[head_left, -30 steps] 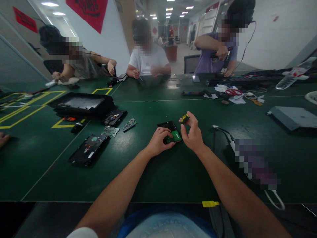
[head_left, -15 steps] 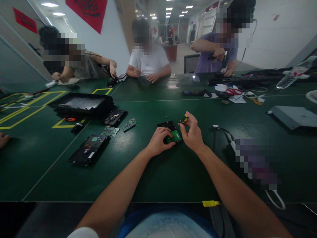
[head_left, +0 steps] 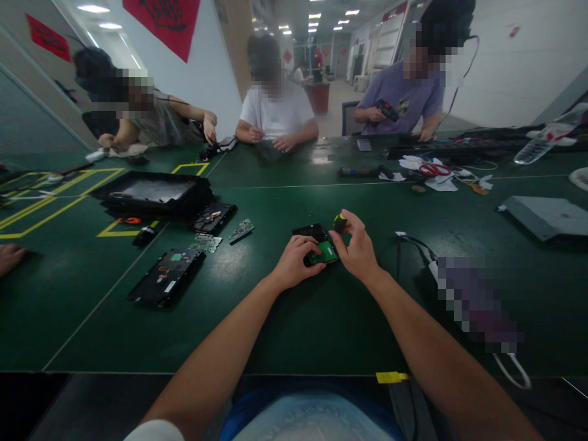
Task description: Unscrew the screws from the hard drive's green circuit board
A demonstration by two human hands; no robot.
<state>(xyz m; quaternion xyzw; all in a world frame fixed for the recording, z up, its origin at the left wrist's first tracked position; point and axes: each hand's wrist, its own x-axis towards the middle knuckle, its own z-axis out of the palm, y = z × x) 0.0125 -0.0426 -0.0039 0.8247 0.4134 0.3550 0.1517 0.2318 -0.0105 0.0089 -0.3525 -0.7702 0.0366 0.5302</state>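
A hard drive (head_left: 327,252) with a black casing and a green circuit board lies on the green table in front of me. My left hand (head_left: 297,260) is closed around its near left side, with fingertips over the board. Just right of the drive, my right hand (head_left: 353,242) pinches a small screwdriver (head_left: 340,221) by its yellow-and-black handle. The handle stands above the drive's right edge; the tip is hidden or too small to make out.
To the left are a black drive unit (head_left: 166,275), loose circuit boards (head_left: 206,243) and a large black casing (head_left: 151,193). A grey metal box (head_left: 546,217) and a cable (head_left: 416,240) lie right. A co-worker's hand (head_left: 11,257) rests at the left edge; several people sit opposite.
The screwdriver handle has shifted slightly left and now stands more upright. My left hand stays in place. Opposite, a person in purple has lowered a power drill; the hand at the left edge reaches further in.
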